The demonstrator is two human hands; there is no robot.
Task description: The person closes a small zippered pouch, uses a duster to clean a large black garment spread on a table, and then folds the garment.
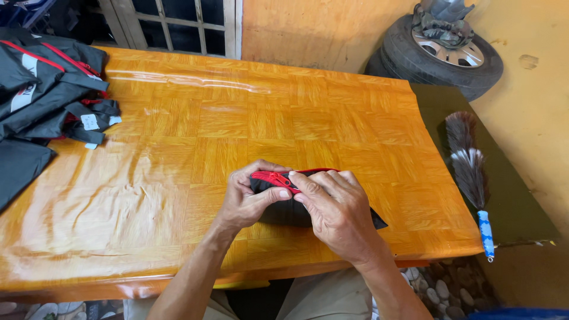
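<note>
Both hands close on a small black pouch [296, 204] with a red zip. The left hand [246, 198] pinches the zip end between thumb and curled fingers; the right hand [338, 216] lies over the top, its fingers pressing the cloth down near the zip and covering most of it. The pouch rests on the worktop [195, 142], near the front edge and a little right of the middle, with one black corner poking out past the right wrist.

It looks soft and light: thin cloth that folds and gives under the fingers, with nothing stiff but the zip. The zip band and the seam beside it seem the firmest places to hold; the cloth itself would likely slip and bunch.

The glossy wood-pattern sheet on the worktop is wrinkled toward the front left corner. A heap of black cloth [47, 89] with red piping lies at the back left corner, cut off by the frame. Off the right edge, a feather duster [471, 172] lies on a dark surface, and a tyre [441, 53] leans against the wall beyond. Whether the zip is open, and what the pouch contains, cannot be made out.
</note>
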